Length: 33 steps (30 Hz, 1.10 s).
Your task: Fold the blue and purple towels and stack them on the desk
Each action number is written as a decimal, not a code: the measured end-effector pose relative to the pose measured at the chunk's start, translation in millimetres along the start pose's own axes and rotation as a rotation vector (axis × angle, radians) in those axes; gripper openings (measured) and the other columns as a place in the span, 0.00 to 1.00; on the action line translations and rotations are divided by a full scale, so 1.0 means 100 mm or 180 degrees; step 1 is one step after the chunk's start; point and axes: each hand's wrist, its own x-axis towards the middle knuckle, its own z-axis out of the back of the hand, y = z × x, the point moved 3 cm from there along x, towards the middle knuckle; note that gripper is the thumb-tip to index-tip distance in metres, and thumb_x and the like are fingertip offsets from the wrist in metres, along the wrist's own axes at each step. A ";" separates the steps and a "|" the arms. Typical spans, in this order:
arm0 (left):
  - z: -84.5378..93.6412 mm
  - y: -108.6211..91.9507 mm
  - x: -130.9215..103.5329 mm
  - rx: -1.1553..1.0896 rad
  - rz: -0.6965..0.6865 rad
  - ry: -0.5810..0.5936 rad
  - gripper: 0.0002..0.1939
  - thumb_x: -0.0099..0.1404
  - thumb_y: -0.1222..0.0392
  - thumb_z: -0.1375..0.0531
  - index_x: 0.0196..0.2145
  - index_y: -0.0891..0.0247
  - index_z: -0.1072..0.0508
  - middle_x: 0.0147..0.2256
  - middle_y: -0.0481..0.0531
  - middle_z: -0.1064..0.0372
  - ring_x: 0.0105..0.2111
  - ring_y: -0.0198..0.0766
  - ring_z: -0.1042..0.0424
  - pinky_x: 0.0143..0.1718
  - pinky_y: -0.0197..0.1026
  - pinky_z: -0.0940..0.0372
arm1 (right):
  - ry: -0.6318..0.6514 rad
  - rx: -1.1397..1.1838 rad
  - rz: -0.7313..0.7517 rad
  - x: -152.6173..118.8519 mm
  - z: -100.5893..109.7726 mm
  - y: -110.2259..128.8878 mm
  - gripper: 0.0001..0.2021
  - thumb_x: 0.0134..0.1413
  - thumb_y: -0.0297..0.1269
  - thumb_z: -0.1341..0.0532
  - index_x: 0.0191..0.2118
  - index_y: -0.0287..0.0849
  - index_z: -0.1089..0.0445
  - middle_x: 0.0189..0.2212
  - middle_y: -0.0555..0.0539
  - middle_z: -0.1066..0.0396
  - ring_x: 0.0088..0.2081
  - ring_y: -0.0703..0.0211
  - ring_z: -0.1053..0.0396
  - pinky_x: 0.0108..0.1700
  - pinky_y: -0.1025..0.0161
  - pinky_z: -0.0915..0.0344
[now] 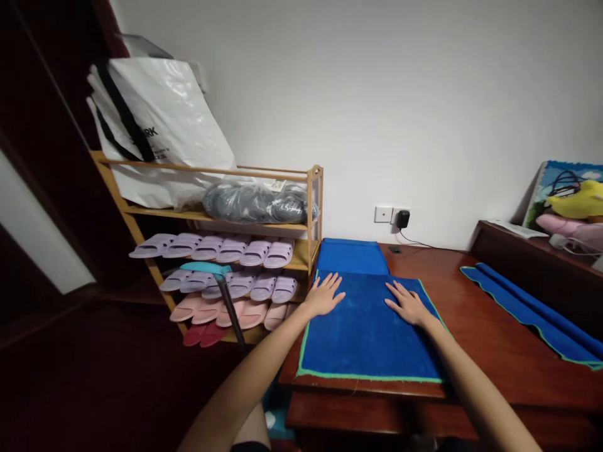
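Observation:
A blue cloth [370, 339] with a green edge lies flat on the reddish-brown wooden table [499, 351]. My left hand [325, 295] rests on its upper left part, fingers spread. On the upper right part lies my right hand [407, 303], its fingers also apart. Neither hand holds anything. Behind the cloth, touching its far edge, is another piece of blue cloth [352, 256], which looks folded. A third blue cloth [532, 307], long and partly folded over, lies at the right side of the table.
Left of the table stands a wooden rack [311, 207] with rows of slippers [257, 251], a white bag [164, 113] and a plastic-wrapped bundle [259, 201]. A black plug [402, 218] trails a cord at the wall. A raised ledge [513, 242] holds a yellow object [577, 199].

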 end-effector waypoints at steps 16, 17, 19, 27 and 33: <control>-0.13 0.00 -0.23 0.0155 -0.0211 0.0027 0.32 0.70 0.42 0.60 0.66 0.61 0.53 0.66 0.54 0.62 0.65 0.44 0.63 0.62 0.56 0.66 | 0.0128 -0.0261 -0.0231 -0.31 -0.16 -0.05 0.36 0.57 0.63 0.64 0.67 0.53 0.61 0.67 0.48 0.62 0.66 0.57 0.64 0.64 0.49 0.60; -0.12 -0.03 -0.29 0.0174 -0.0219 0.0015 0.32 0.70 0.43 0.60 0.66 0.61 0.53 0.66 0.54 0.61 0.65 0.44 0.63 0.62 0.56 0.66 | 0.0124 -0.0266 -0.0238 -0.37 -0.16 -0.02 0.36 0.57 0.63 0.64 0.67 0.53 0.61 0.67 0.48 0.62 0.66 0.57 0.64 0.64 0.48 0.60; -0.11 -0.07 -0.40 0.0201 -0.0229 -0.0007 0.31 0.70 0.43 0.59 0.65 0.61 0.52 0.66 0.55 0.61 0.65 0.44 0.62 0.62 0.55 0.66 | 0.0112 -0.0272 -0.0247 -0.50 -0.17 0.04 0.35 0.57 0.63 0.64 0.67 0.53 0.61 0.67 0.48 0.62 0.67 0.57 0.65 0.64 0.49 0.59; -0.03 -0.31 -0.94 0.0176 -0.0387 -0.0166 0.30 0.71 0.44 0.58 0.65 0.60 0.50 0.65 0.55 0.57 0.65 0.47 0.59 0.62 0.57 0.62 | -0.0100 -0.0315 -0.0189 -1.09 -0.15 0.24 0.33 0.59 0.60 0.60 0.66 0.56 0.61 0.66 0.51 0.61 0.66 0.56 0.62 0.63 0.48 0.56; 0.00 -0.41 -1.29 0.0103 -0.0383 -0.0232 0.29 0.71 0.45 0.56 0.65 0.57 0.51 0.65 0.54 0.57 0.65 0.49 0.58 0.61 0.59 0.58 | -0.0149 -0.0263 -0.0174 -1.45 -0.15 0.33 0.32 0.60 0.58 0.57 0.67 0.57 0.65 0.66 0.53 0.63 0.66 0.57 0.62 0.64 0.48 0.57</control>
